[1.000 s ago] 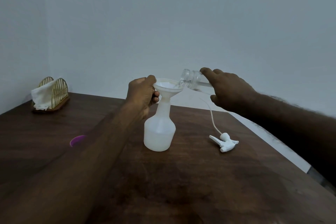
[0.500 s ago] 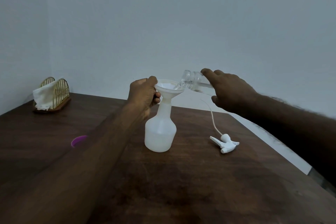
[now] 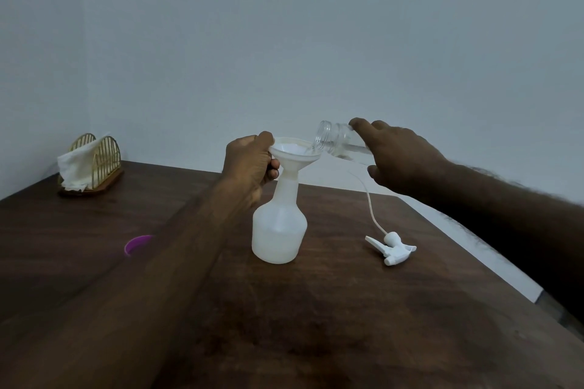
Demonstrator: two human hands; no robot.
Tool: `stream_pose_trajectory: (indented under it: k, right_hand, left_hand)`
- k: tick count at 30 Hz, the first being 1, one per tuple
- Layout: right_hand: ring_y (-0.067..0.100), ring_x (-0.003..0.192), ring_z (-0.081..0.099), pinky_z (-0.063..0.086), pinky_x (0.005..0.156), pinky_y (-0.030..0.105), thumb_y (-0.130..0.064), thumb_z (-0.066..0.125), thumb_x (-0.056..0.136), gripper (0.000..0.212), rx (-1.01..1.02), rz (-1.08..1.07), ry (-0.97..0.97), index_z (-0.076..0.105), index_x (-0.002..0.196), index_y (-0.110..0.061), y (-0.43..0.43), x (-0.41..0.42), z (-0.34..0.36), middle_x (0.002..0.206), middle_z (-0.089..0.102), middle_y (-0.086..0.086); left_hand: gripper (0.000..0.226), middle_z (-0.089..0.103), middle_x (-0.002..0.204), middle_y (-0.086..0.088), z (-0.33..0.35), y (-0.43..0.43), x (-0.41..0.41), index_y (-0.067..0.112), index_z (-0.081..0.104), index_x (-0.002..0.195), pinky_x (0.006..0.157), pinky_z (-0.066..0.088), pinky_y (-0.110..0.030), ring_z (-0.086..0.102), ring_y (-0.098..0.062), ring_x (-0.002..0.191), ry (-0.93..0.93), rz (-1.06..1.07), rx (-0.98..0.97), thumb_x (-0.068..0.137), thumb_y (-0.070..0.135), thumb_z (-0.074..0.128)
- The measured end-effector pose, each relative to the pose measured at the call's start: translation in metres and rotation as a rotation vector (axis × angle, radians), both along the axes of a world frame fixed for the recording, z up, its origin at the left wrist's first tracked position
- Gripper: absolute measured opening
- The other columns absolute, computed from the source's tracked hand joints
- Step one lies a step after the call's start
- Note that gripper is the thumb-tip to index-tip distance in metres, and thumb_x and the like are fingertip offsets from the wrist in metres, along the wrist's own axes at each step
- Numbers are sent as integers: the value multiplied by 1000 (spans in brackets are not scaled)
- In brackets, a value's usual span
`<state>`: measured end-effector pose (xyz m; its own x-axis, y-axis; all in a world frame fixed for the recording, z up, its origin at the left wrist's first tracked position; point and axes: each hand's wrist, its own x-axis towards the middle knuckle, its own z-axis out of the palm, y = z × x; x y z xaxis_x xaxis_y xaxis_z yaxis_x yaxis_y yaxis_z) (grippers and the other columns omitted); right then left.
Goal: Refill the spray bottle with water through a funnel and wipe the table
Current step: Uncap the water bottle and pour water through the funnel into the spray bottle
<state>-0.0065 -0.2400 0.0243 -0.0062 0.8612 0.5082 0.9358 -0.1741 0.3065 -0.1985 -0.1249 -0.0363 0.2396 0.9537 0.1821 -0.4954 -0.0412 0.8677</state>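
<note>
A white translucent spray bottle [image 3: 279, 230] stands upright on the dark wooden table [image 3: 347, 325], partly filled. A white funnel [image 3: 295, 155] sits in its neck. My left hand [image 3: 249, 161] grips the funnel's rim from the left. My right hand [image 3: 398, 158] holds a clear water bottle [image 3: 335, 139] tilted almost level, its open mouth over the funnel, and water runs from it. The white trigger sprayer head [image 3: 393, 248] with its thin tube lies on the table to the right of the spray bottle.
A gold wire holder with white tissues [image 3: 90, 163] stands at the back left. A purple cap [image 3: 137, 244] lies left of my forearm. The table's right edge [image 3: 474, 243] runs diagonally past the sprayer head.
The view has shifted slightly. Both hands hold much the same pose, with the clear bottle still tipped over the funnel.
</note>
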Motion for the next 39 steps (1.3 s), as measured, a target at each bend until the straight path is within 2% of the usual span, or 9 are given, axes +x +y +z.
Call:
stream_pose_trajectory:
  k: [9,14,24,39]
  right_hand:
    - [31,81,52,48,63,39,0,58,82,68,-3,-18,-10,30,140,-24,0,2,0,109,55,8]
    - [34,85,55,51,67,43,-1,57,82,68,-12,-18,-13,30,141,-23,-1,0,0,111,55,10]
    - [35,88,55,49,66,40,0,57,82,68,-7,-21,-16,30,141,-23,-1,-1,0,113,55,10]
    - [35,87,55,51,68,43,1,56,82,68,-2,-16,-14,31,141,-22,-1,-3,0,111,55,10]
  left_hand:
    - [9,40,40,4,2,-2,1,6,52,77,38,34,-19,40,-9,37,-19,-2,-14,86,7,54]
    - [8,40,39,4,1,-2,0,5,53,78,39,35,-19,40,-10,38,-18,-3,-4,86,8,53]
    - [14,40,39,4,1,-2,0,7,52,73,39,35,-19,40,-9,38,-20,-2,0,86,7,53]
    - [17,39,39,4,-1,1,1,7,49,70,38,34,-19,40,-9,37,-29,-5,3,86,7,53]
